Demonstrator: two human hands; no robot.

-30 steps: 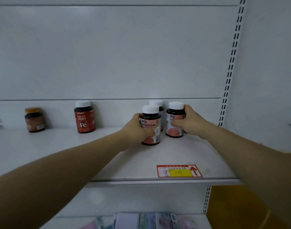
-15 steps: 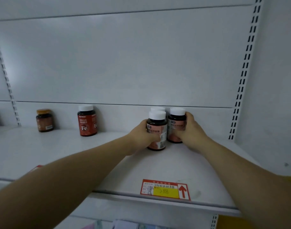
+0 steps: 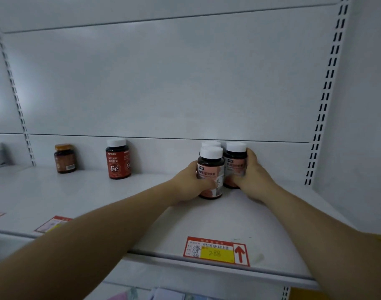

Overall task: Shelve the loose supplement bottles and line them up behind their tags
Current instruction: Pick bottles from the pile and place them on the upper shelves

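White-capped dark bottles (image 3: 211, 164) carry seemingly pink labels; white-capped Fe bottle (image 3: 118, 163) is red; red price tag (image 3: 216, 251) bears a yellow patch.

Red bottle (image 3: 118, 161) marked "Fe"; price tag (image 3: 216, 251) reading perhaps "288", red arrow

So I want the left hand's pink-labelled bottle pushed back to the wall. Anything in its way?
Yes. Another white-capped bottle stands right behind the pink-labelled brown bottle that the left hand grips, between it and the white back panel.
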